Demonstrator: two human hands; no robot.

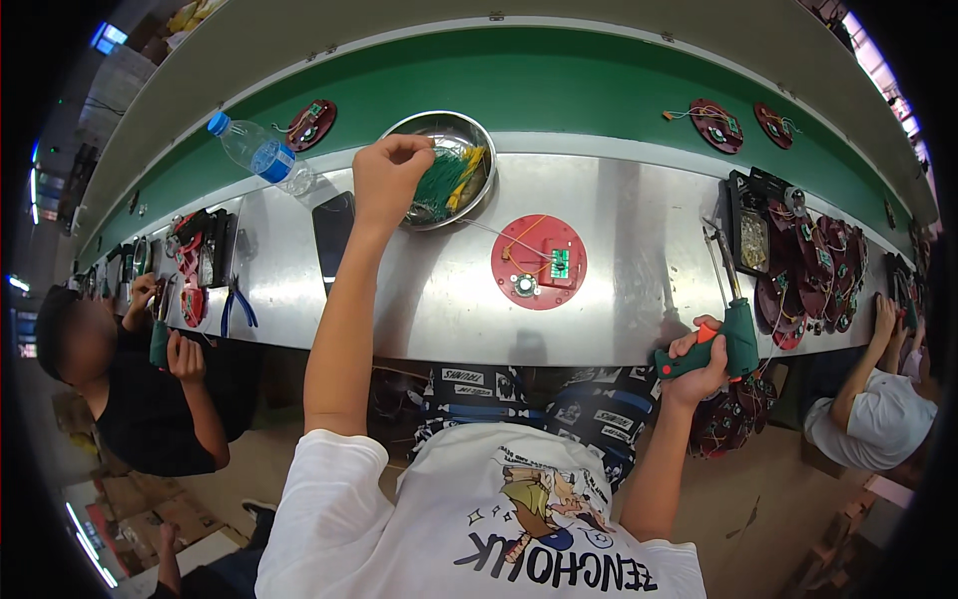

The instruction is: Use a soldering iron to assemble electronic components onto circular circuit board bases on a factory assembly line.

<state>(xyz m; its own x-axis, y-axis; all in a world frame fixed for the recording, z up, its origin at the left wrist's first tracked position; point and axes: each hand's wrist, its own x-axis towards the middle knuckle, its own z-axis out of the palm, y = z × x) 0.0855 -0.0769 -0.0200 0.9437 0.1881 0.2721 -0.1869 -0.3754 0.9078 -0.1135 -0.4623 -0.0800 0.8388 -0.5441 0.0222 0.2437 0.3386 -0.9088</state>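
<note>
My left hand [387, 182] is over the left side of a steel bowl [490, 190], thumb and fingertips pinched together. Whatever may be between them is too small to make out. In the bowl lie green wires [435, 188] and a smaller bunch of yellow wires [467, 172]. My right hand [703, 365] grips a green soldering gun [738, 334] with an orange trigger, its metal tip pointing up and away from me. Between my hands a round red board [511, 250] lies flat on the bench, bearing a small green circuit board [560, 264] and thin wires.
A water bottle [261, 158] lies tilted at the back left, near a dark phone [334, 235]. Blue-handled pliers [238, 301] lie further left. At right, a black tray [750, 235] stands beside piled red boards [813, 260]. Co-workers sit on both sides.
</note>
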